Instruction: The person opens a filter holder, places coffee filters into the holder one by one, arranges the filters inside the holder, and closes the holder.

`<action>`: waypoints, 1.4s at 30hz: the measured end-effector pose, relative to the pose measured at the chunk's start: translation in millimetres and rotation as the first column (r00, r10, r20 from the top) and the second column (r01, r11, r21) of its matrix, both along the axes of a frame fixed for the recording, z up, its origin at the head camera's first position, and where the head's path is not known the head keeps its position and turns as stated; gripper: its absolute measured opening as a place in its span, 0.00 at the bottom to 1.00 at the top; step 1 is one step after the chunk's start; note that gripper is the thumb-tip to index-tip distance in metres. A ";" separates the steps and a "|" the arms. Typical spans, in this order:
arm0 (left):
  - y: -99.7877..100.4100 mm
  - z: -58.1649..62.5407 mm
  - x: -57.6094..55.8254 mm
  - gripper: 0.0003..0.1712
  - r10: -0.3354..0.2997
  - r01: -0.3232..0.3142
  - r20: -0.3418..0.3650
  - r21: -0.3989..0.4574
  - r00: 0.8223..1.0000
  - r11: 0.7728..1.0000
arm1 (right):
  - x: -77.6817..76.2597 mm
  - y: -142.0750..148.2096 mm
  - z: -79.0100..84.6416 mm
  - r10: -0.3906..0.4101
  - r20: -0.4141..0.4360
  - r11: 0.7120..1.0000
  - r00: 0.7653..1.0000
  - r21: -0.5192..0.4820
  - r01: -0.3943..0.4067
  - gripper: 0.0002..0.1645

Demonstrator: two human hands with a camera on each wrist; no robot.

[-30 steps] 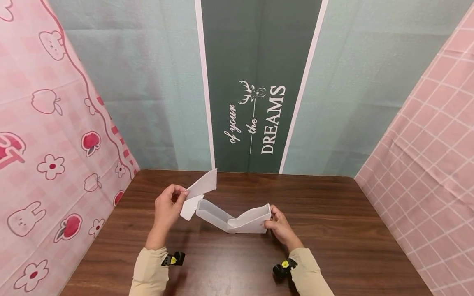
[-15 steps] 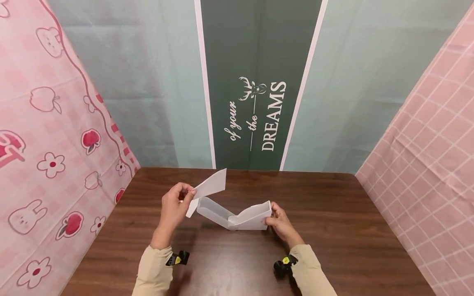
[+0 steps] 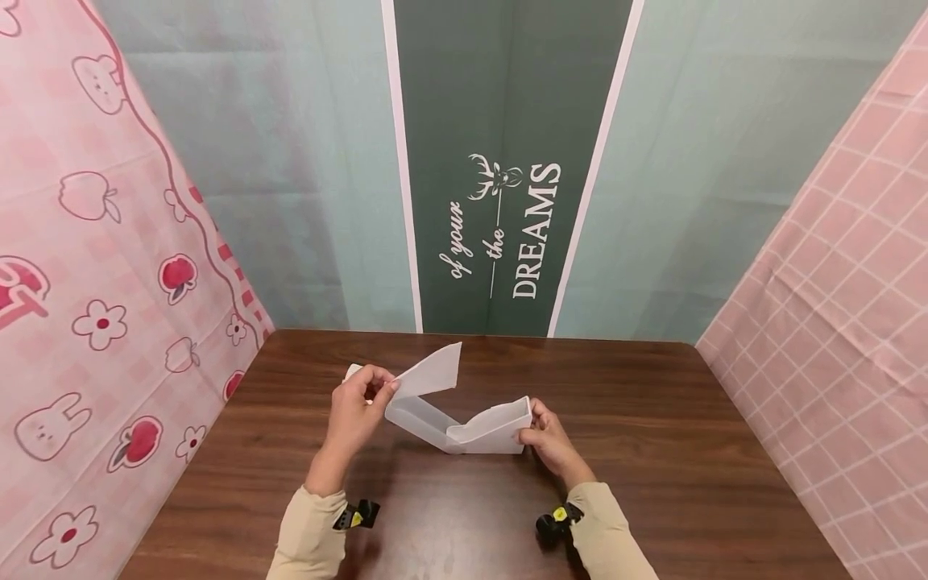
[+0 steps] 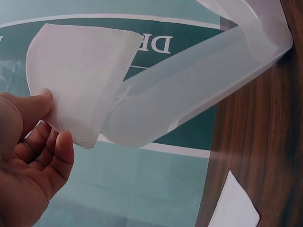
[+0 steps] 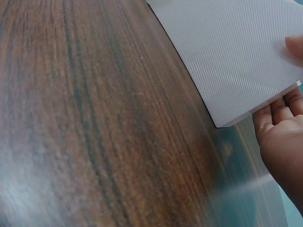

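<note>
My left hand [image 3: 358, 408] pinches a white paper coffee filter [image 3: 432, 370] between thumb and fingers, holding it above the translucent lid half [image 3: 420, 423] of a hinged plastic box. The left wrist view shows the crimped seam of this filter [image 4: 75, 75]. A second piece of white paper [image 4: 235, 203] lies on the table, mostly covered by my left hand in the head view. My right hand [image 3: 548, 443] grips the far right end of the white box half [image 3: 493, 435]. That box half [image 5: 236, 56] has a ribbed outer face. The box stands spread in a wide V.
The brown wooden table [image 3: 652, 451] extends on both sides. A green curtain with lettering [image 3: 507, 225] hangs behind it, and pink patterned cloths [image 3: 101, 322] flank the table.
My left hand has moved right with the coffee filter, bringing it over the box lid. More of the paper on the table is now behind that hand. My right hand keeps its grip.
</note>
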State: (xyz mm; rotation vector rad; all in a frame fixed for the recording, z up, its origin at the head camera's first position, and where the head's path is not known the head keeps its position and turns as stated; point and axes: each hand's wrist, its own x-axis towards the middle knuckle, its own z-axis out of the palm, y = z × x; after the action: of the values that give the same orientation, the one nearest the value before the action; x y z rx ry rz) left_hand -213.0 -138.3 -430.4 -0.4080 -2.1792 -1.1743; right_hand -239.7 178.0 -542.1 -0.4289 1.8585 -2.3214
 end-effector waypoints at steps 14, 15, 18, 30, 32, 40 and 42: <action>10.1 -0.5 5.0 0.08 -0.054 0.054 0.005 0.015 0.999 0.998 | -0.5 -0.7 -2.4 0.000 -0.016 1.000 1.000 -0.019 -0.001 0.26; 10.5 -0.6 5.2 0.08 -0.057 0.056 0.007 0.019 0.998 0.998 | -0.6 -0.8 -2.8 0.001 -0.017 1.000 1.000 -0.021 -0.001 0.26; 12.0 -1.6 4.9 0.08 -0.066 0.066 0.011 0.030 0.998 0.997 | -1.0 -1.2 -3.6 0.003 -0.023 1.000 1.000 -0.022 -0.003 0.26; 19.6 -8.2 3.0 0.07 -0.111 0.110 0.031 0.042 0.993 0.993 | 7.9 -4.2 14.6 -0.002 -0.035 1.000 0.999 0.030 0.003 0.27; 20.4 -8.8 3.0 0.07 -0.115 0.114 0.032 0.044 0.993 0.993 | 9.8 -5.2 18.0 0.002 -0.039 1.000 0.999 0.024 -0.001 0.27; 23.2 -8.6 2.3 0.09 -0.117 0.116 0.062 0.023 0.991 0.993 | -0.4 -1.6 -0.8 -0.005 -0.025 1.000 1.000 0.011 0.005 0.27; 24.6 -8.1 2.3 0.09 -0.123 0.122 0.070 0.018 0.990 0.992 | -1.1 -1.1 -2.7 -0.004 -0.028 1.000 1.000 0.003 0.004 0.27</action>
State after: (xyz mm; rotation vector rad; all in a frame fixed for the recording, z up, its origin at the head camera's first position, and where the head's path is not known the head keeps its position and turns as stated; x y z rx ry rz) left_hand -210.7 -113.8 -438.5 -0.5075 -2.2322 -1.2871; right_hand -240.8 176.8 -544.8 -0.4609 1.8765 -2.3269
